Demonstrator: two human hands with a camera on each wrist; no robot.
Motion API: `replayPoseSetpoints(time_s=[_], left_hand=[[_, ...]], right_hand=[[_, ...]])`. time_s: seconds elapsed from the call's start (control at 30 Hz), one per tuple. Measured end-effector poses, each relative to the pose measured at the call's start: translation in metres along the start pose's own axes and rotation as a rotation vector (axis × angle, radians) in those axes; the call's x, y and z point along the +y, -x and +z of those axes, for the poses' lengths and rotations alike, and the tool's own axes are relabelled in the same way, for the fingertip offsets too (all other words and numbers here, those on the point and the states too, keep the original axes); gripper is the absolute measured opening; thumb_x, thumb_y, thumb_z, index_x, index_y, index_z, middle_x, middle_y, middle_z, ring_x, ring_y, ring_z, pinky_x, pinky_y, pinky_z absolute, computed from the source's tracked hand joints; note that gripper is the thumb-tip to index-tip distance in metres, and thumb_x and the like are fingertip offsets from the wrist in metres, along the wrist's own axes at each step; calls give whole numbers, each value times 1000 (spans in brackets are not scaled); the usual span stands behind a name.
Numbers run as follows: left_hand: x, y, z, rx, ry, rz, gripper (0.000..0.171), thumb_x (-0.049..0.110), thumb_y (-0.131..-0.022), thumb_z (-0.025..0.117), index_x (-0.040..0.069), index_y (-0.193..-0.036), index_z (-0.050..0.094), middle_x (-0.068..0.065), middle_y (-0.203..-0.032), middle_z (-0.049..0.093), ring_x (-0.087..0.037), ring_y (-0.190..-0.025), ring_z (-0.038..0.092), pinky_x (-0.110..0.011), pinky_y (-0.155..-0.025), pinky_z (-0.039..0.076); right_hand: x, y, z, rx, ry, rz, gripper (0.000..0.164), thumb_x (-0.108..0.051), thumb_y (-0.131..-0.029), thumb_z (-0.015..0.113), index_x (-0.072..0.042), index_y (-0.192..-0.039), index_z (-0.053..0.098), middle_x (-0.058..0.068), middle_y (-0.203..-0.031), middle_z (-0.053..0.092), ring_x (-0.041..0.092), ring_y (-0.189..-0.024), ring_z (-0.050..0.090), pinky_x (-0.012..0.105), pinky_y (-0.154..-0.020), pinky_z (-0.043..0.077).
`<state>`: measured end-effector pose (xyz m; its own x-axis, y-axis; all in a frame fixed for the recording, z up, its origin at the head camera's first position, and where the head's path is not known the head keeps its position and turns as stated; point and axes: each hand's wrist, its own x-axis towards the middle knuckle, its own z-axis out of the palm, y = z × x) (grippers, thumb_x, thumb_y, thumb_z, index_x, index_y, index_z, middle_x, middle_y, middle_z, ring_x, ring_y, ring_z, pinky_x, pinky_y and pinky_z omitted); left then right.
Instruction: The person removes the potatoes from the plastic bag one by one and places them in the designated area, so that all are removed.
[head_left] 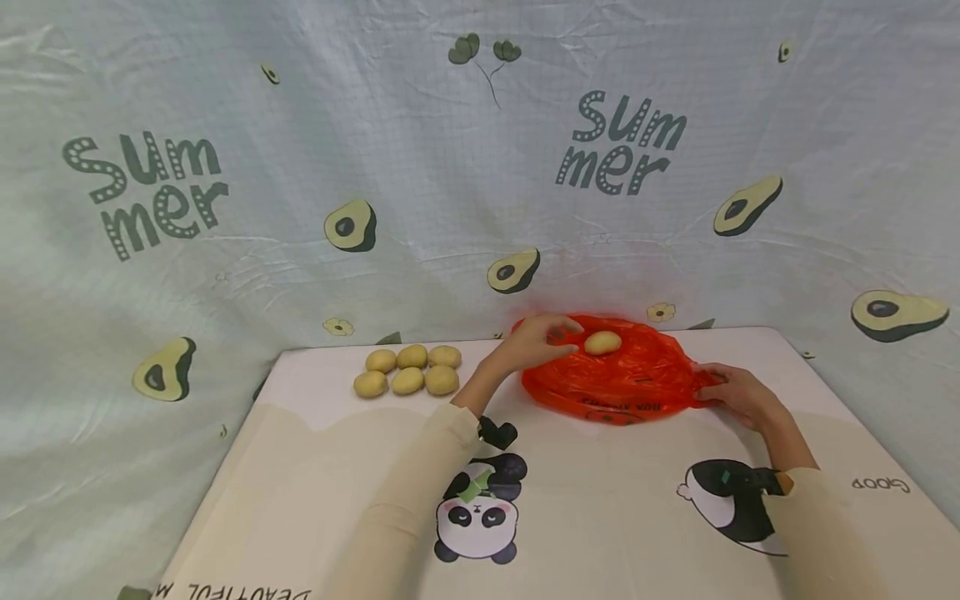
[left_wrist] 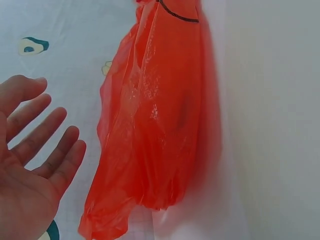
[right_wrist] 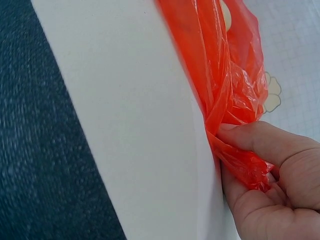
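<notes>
A red plastic bag [head_left: 615, 379] lies at the back of the table with dark printing on its near side. One yellow potato [head_left: 602, 342] shows against the red plastic near the bag's far side. My left hand [head_left: 536, 342] is over the bag's left part, its fingers spread toward that potato with a gap between. In the left wrist view its fingers [left_wrist: 52, 150] hold nothing. My right hand [right_wrist: 275, 185] pinches a gathered end of the bag between thumb and fingers at the right.
Several potatoes [head_left: 408, 381] stand in two rows at the back left of the white table [head_left: 322, 467]. Behind the table hangs a pale cloth [head_left: 420, 167] printed with avocados. A dark blue textured surface [right_wrist: 55, 150] shows past the table edge in the right wrist view.
</notes>
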<state>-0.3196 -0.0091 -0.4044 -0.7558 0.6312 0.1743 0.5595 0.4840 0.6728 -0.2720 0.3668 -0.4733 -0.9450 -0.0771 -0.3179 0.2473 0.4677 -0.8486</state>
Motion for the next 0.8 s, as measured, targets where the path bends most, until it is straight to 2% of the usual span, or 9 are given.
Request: replayPoseSetpoints(time_s=[0.17,0.37,0.5,0.63,0.8], left_hand=[[0,-10,5,-1,22,-3,35,19,-98,69,5,-130,66,-10,-130,67,-26,-117,61,-26,-95,52],[-3,-17,13,5,40,-56,33,18,-97,69,9,-129,67,-7,-129,67,-22,-116,60,-25,-95,52],[-6,-19,16,-8,49,-74,34,18,-98,68,7,-131,66,-7,-131,66,-24,-120,58,-27,-98,51],[-8,-21,15,-36,42,-60,35,16,-99,66,4,-132,65,-9,-131,66,-28,-121,58,-29,-99,50],[-10,-26,12,-78,6,-50,34,16,-99,66,5,-132,65,-8,-131,67,-26,-119,59,-25,-97,49]], right_hand=[[-3,2,0,1,-13,5,68,-2,-98,63,9,-155,26,35,-159,21,51,-140,31,48,-107,38],[-5,2,0,-6,-12,3,67,-2,-99,61,11,-154,25,36,-158,21,51,-140,30,47,-106,39],[-3,1,1,-8,-18,0,67,-1,-98,61,11,-154,26,37,-158,21,51,-139,31,41,-103,46],[-2,1,2,-9,-23,-2,66,-1,-98,61,10,-154,27,36,-158,22,50,-138,32,36,-100,51],[0,2,1,-4,-13,0,67,-3,-99,62,9,-154,27,36,-158,22,51,-139,31,43,-103,44]])
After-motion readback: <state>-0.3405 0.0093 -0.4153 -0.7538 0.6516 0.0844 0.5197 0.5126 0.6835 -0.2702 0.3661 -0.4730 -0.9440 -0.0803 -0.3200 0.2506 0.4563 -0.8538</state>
